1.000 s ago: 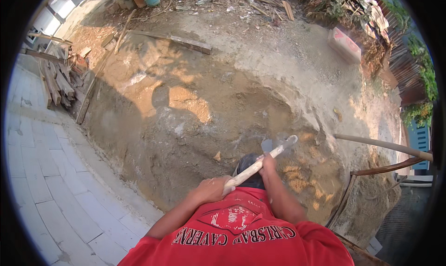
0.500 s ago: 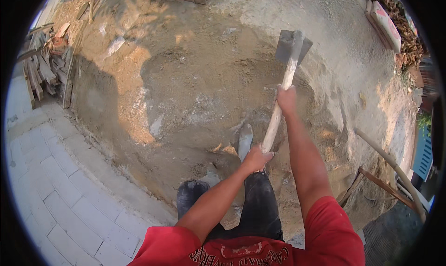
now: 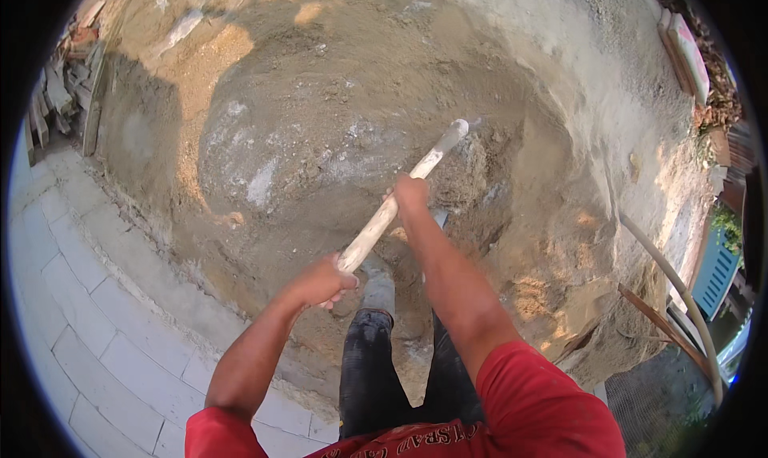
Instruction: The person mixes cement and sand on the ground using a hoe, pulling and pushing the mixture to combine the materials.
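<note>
A hoe with a pale wooden handle (image 3: 371, 236) slants up and to the right in front of my legs. My left hand (image 3: 322, 280) is wrapped round its butt end, low down. Farther up the shaft, my right hand (image 3: 410, 194) is closed round it. The hoe's metal socket (image 3: 454, 136) shows at the far end, while the blade is hidden, at the damp grey-brown sandy material (image 3: 472, 170). Whitish patches (image 3: 262, 182) lie across this material to the left of the shaft.
Light paving blocks (image 3: 120, 306) curve along the left side. Scrap wood (image 3: 60, 98) is heaped at the far left. A pale bag (image 3: 686, 50) lies at the upper right. A bent pole (image 3: 664, 266) and a blue slotted panel (image 3: 718, 266) are on the right.
The hoe has swung down from a raised position, its blade passing out of sight. Both hands have moved left, the right one also lower. My feet and legs have shifted.
</note>
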The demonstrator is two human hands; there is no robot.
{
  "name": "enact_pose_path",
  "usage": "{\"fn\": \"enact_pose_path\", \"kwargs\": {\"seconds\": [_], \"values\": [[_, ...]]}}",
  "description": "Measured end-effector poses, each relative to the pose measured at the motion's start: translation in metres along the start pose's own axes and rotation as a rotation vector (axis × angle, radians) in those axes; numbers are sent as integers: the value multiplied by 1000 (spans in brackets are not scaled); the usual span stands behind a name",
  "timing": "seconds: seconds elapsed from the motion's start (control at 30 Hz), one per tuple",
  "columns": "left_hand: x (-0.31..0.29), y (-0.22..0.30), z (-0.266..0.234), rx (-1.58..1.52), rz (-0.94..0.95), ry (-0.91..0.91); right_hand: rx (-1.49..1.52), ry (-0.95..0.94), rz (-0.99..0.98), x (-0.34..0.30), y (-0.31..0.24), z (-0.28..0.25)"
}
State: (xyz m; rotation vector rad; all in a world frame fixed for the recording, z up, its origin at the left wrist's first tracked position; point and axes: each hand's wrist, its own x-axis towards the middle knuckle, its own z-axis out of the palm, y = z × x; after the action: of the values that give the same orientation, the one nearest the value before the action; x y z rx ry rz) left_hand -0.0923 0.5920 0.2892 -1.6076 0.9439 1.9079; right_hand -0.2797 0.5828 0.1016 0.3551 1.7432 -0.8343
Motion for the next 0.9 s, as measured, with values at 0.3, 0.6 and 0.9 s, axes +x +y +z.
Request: {"fn": "enact_pose_path", "kwargs": {"seconds": [0.3,0.6,0.9], "values": [[-277,-86,-48,-60,-309,107,184,-464,196,-304,44,66],[7,-108,156,-396,141,-372,-494,243,-296,-86,14,-134],[112,-88,124,-536,60,-262,-449,40,-81,105,82,-105]]}}
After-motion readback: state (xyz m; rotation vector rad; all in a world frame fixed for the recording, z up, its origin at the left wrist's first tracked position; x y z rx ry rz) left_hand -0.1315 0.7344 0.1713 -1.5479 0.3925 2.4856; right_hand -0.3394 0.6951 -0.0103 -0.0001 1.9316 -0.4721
